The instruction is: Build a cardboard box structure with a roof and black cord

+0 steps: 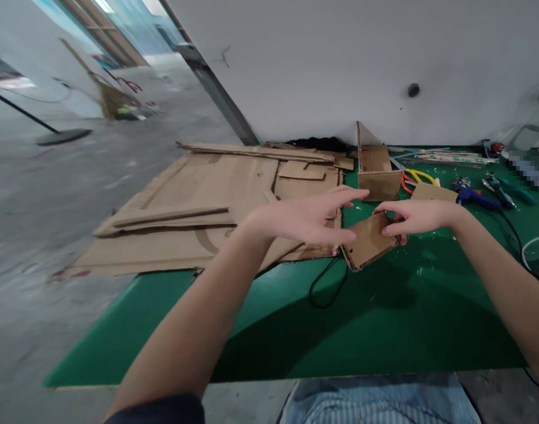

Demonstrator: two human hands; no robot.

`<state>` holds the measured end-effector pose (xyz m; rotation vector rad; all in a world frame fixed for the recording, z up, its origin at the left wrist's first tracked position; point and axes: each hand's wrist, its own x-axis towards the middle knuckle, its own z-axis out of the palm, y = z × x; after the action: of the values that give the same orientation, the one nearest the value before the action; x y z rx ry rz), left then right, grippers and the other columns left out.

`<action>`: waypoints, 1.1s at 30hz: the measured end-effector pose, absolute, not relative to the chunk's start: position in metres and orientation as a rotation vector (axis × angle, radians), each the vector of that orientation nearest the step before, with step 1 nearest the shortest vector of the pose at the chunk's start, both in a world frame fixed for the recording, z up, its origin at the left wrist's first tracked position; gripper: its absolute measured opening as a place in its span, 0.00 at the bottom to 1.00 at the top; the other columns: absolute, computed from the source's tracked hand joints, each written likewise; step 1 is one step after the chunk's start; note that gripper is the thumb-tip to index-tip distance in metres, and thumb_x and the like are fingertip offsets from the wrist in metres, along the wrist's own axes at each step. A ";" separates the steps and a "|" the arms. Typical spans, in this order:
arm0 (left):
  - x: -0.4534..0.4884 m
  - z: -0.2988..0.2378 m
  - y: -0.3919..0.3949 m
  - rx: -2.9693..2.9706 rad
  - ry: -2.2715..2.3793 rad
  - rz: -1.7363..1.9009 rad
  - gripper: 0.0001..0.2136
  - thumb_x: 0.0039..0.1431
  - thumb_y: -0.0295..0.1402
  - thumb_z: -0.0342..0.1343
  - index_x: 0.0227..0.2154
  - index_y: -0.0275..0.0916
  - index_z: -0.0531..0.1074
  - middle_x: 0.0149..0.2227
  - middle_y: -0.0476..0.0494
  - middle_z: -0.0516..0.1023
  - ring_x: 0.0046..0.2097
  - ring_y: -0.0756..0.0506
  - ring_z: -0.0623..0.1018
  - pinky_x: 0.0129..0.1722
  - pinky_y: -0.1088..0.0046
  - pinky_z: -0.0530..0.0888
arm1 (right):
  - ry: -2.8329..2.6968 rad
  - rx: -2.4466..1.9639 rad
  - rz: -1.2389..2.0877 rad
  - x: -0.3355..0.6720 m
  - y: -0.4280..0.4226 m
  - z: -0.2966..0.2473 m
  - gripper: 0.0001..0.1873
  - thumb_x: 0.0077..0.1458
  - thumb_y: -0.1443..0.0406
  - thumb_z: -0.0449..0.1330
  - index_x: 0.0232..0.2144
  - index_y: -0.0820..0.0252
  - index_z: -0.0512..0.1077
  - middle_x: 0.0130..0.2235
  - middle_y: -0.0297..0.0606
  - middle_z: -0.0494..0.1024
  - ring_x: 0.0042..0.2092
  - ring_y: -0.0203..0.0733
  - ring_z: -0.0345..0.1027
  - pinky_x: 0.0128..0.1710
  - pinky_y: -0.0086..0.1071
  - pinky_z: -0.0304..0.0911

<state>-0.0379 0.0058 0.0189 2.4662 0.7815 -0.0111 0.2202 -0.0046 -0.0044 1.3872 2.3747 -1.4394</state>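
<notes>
Right hand (413,219) pinching the right end of a small cardboard box (366,240), thumb on top, fingers curled past the edge. Left hand (307,217) spread, thumb at the box's left edge; can't tell if it touches. Box is plain tan, shallow, roughly rectangular, raw layered edges, one small dark spot near the left corner. It sits tilted over the green table (384,330), just right of the big cardboard sheets (234,182), near a black cord (311,294).
</notes>
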 end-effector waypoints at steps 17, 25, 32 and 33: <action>0.002 0.003 -0.019 2.513 0.904 -0.135 0.52 0.47 0.61 0.56 0.67 0.33 0.45 0.68 0.32 0.52 0.64 0.34 0.64 0.60 0.61 0.65 | 2.567 1.665 -3.123 0.200 -0.022 0.007 0.36 0.50 0.36 0.53 0.13 0.56 0.49 0.15 0.24 0.42 0.17 0.29 0.33 0.16 0.28 0.35; -0.004 0.003 -0.010 2.440 0.854 -0.154 0.45 0.48 0.54 0.59 0.63 0.35 0.51 0.61 0.34 0.64 0.54 0.38 0.73 0.47 0.68 0.70 | 2.293 1.732 -3.241 0.176 -0.022 -0.025 0.39 0.45 0.33 0.53 0.11 0.57 0.47 0.13 0.24 0.41 0.15 0.28 0.32 0.15 0.27 0.33; -0.003 -0.005 -0.009 2.437 0.863 -0.135 0.39 0.46 0.52 0.60 0.58 0.36 0.57 0.55 0.37 0.67 0.50 0.39 0.74 0.42 0.69 0.71 | 2.339 1.764 -3.272 0.174 -0.021 -0.029 0.35 0.50 0.40 0.54 0.10 0.56 0.47 0.13 0.25 0.41 0.15 0.28 0.33 0.15 0.27 0.34; -0.003 -0.005 -0.010 2.434 0.866 -0.137 0.37 0.46 0.51 0.60 0.56 0.37 0.58 0.55 0.38 0.68 0.49 0.40 0.74 0.41 0.69 0.71 | 2.334 1.753 -3.281 0.173 -0.021 -0.030 0.35 0.51 0.41 0.54 0.10 0.56 0.47 0.13 0.25 0.41 0.15 0.28 0.33 0.15 0.27 0.34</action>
<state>-0.0026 -0.0095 -0.0048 2.4337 0.8659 -0.1368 0.1729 -0.0214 -0.0296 1.7527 2.3342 -3.2807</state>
